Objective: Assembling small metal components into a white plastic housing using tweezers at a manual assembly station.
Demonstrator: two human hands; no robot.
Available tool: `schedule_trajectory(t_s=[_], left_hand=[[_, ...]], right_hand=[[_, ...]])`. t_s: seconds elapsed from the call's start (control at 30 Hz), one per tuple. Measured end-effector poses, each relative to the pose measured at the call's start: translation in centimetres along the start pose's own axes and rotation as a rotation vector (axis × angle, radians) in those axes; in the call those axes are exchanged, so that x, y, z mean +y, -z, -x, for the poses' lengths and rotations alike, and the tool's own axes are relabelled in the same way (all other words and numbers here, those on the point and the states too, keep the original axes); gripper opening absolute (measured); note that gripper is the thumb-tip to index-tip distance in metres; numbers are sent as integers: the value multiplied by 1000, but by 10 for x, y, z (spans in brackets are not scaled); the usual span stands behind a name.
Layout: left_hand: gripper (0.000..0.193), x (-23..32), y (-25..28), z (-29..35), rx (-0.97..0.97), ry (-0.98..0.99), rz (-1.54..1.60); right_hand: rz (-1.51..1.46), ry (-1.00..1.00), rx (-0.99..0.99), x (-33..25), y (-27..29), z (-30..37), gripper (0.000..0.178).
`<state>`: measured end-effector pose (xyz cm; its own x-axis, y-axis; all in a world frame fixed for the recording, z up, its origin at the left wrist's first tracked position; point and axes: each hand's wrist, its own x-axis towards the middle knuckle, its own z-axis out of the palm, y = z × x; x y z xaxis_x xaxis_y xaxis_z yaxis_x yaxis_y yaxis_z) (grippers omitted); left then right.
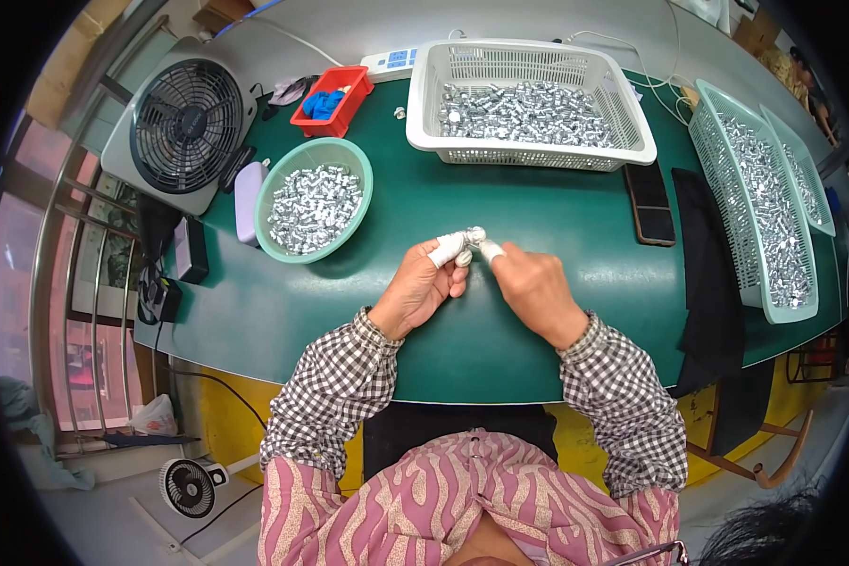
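Observation:
Over the middle of the green table [575, 311], my two hands meet fingertip to fingertip. My left hand [423, 286] has white tape wound round its fingertips and pinches a small silvery metal part [475, 234]. My right hand [536, 288], its thumb and finger also wrapped in white, closes on the same spot from the right. The fingers cover most of the part, so its exact kind does not show. Left of my hands sits a round green bowl [362, 223] of similar small metal parts [313, 208]. Beyond them stands a white basket [538, 158] holding more metal parts [528, 113].
Long green baskets [722, 189] of metal parts line the right side. A phone [650, 206] and black cloth [707, 283] lie before them. At the back left are a red bin [353, 102] with blue cloth, a box fan [189, 123], a lilac case [248, 203] and a power strip [390, 63].

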<state>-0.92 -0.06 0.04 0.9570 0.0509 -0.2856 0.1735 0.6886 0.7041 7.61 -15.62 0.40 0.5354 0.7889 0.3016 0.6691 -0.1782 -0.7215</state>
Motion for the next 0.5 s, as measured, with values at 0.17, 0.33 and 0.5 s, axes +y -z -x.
schedule_trajectory(t_s=[0.17,0.33,0.5], left_hand=[[27,-7,-4,2,130,-23,-15],[29,-11,0,0,101,-31,-118],[31,0,-2,5,-101,-23,76]], right_hand=[[692,372,89,-1,-15,1,7],[390,251,140,10,-22,4,4],[-954,-679,-253,2,3,-10,10]])
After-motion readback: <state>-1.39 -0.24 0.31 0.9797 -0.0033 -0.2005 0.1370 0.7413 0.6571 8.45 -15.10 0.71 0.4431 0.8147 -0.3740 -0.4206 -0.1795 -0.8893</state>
